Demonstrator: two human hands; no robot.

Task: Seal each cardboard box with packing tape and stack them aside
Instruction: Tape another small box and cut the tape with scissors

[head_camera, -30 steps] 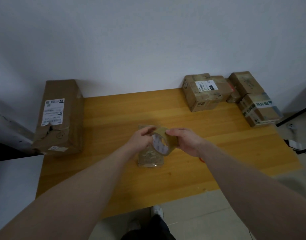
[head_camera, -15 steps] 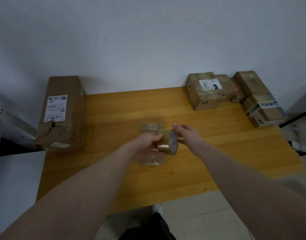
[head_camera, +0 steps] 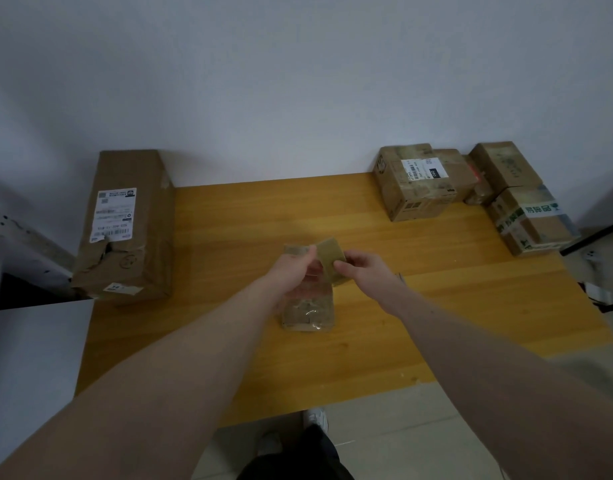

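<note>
A small cardboard box (head_camera: 308, 311) wrapped in glossy tape lies flat near the middle of the wooden table (head_camera: 454, 306). Just above its far end I hold a roll of brown packing tape (head_camera: 330, 258), its outer band turned toward me. My left hand (head_camera: 294, 268) grips the roll from the left, fingers curled over its rim. On the right, my right hand (head_camera: 362, 268) pinches the roll's outer face with thumb and fingertips. Whether a tape end is lifted off the roll cannot be made out.
A long battered carton (head_camera: 125, 230) with a shipping label lies along the table's left edge. Several smaller boxes cluster at the back right corner: a labelled one (head_camera: 414, 183), a tall one (head_camera: 504, 168), and one with green-printed tape (head_camera: 532, 221). A white wall backs the table.
The roll has turned from showing its open core to showing its outer band. My right hand moved from the roll's far side to pinch its outer face, while my left hand kept its grip.
</note>
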